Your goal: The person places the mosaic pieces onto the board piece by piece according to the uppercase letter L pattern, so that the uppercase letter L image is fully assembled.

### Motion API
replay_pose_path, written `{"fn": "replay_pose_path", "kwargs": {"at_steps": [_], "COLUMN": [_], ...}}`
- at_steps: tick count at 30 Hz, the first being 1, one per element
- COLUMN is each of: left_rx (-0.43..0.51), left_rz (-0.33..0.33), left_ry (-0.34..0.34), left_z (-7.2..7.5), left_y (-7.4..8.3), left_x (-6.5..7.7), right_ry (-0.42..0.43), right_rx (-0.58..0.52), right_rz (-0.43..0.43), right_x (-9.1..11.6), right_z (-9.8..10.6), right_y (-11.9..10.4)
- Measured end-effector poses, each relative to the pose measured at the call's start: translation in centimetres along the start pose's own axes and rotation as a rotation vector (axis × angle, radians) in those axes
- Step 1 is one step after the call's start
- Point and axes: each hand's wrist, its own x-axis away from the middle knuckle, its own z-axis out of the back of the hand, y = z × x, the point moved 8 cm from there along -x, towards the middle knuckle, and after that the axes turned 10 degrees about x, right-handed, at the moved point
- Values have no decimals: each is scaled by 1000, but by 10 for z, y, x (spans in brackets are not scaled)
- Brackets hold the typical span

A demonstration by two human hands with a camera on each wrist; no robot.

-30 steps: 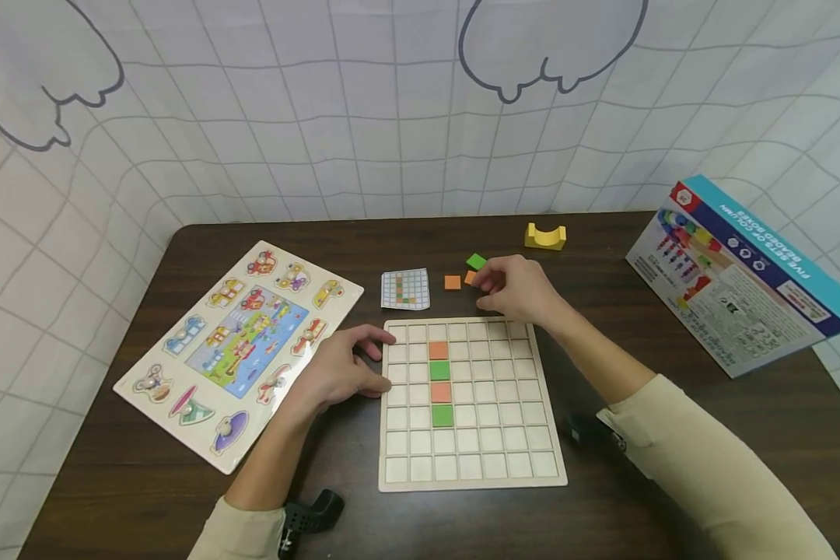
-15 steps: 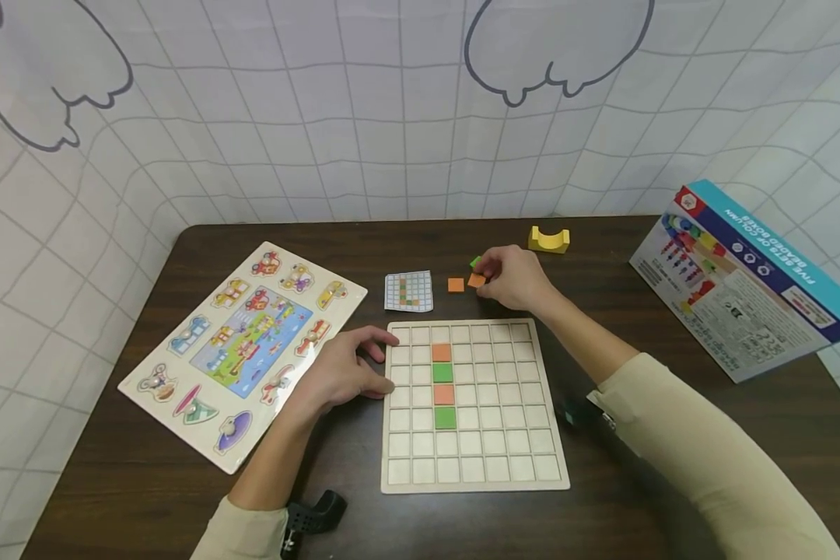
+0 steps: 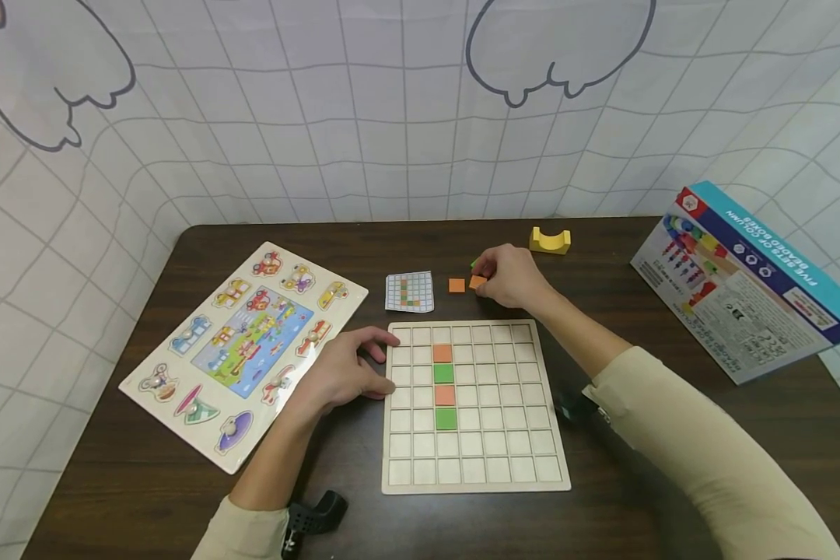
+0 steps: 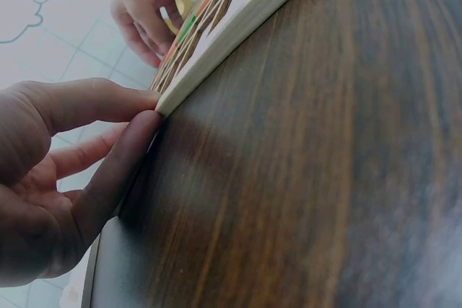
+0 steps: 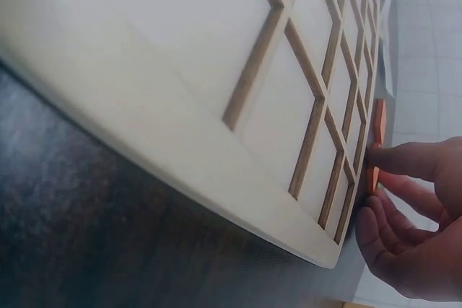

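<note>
In the head view, the right hand [image 3: 509, 276] pinches a small flat orange square tile [image 3: 477, 282] between its fingers, above the far edge of a pale wooden grid board [image 3: 495, 443] on the dark wood-grain bench [image 3: 462, 533]. A second orange square tile [image 3: 456, 285] lies just beside it; a green tile [image 3: 474, 264] is mostly hidden behind the hand. The left hand [image 3: 350, 369] touches the board's left edge, index finger and thumb spread apart. Four alternating orange and green square tiles [image 3: 444, 374] fill part of the board's third column.

Puzzle board [image 3: 252, 346], yellow block [image 3: 550, 245] and box [image 3: 738, 284] sit apart.
</note>
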Motion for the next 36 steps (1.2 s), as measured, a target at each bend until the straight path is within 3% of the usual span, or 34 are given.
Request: {"fn": "replay_pose_path", "kwargs": {"at_steps": [36], "left_rx": [-9], "left_rz": [-2], "left_ry": [1], "left_z": [0], "left_y": [1], "left_x": [0], "right_ry": [-28], "right_rx": [27], "right_rz": [2], "right_x": [3], "right_z": [1], "right_y": [-2]}}
